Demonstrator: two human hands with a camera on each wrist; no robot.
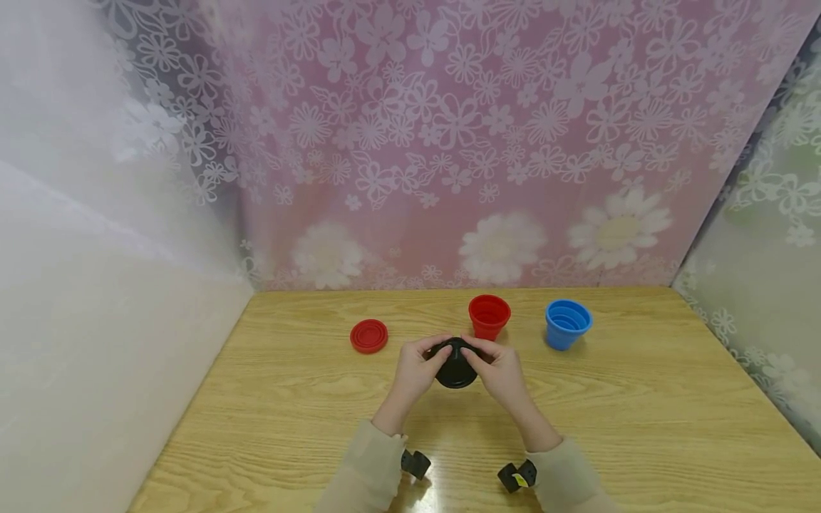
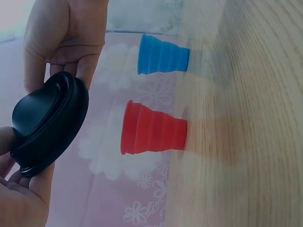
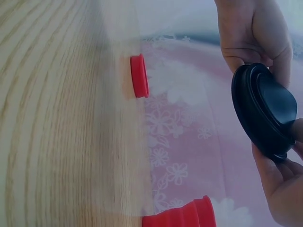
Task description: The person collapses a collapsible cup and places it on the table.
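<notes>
while both hands have hold of it, the black piece (image 1: 457,377) is up off the bench (image 1: 288,427), just on the near side of the red cup (image 1: 489,313). left hand (image 1: 415,367) and right hand (image 1: 502,368) each have their grip clamped on it, thumbs and fingers pinching from either side. imo the main risk is a slip: it looks smooth and glossy, so one thumb pushing harder than the other could tip it or pop it loose. with the red cup so near the fingertips, a careless reach forward might knock that over too. blue cup (image 1: 567,326) is farther right, so probably safer. material-wise, both cups look like soft silicone, stepped rings, wide mouth, narrower base. red disc (image 1: 368,336) over on the left is squat with concentric rings. black one's a shallow stepped shape with a flared rim, and the bench shows wood grain.
</notes>
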